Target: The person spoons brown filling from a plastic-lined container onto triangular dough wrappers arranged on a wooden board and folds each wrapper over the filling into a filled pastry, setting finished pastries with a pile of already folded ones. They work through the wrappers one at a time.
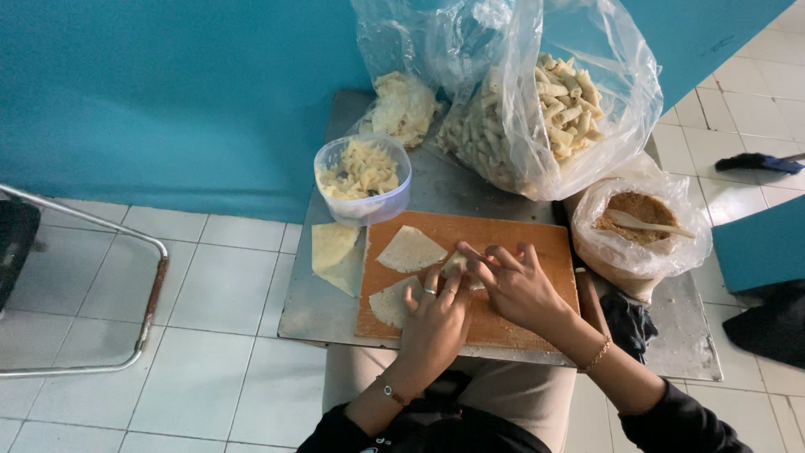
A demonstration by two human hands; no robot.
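Already, a large clear bag (545, 109) at the far side of the tabletop (319, 310) was well filled with finished rolls, so much of the work appeared done. On the wooden board (503, 323) one wrapper (461, 264) was being rolled, pinched between the fingers of the left hand (436, 323) and the right hand (516, 289), both closed on it. A triangular wrapper (409, 250) lay just beyond, another (387, 304) partly under the left hand, and more sheets (335, 256) left of the board, not yet rolled. Filling remained in the tub (362, 178) and the bagged bowl (641, 222).
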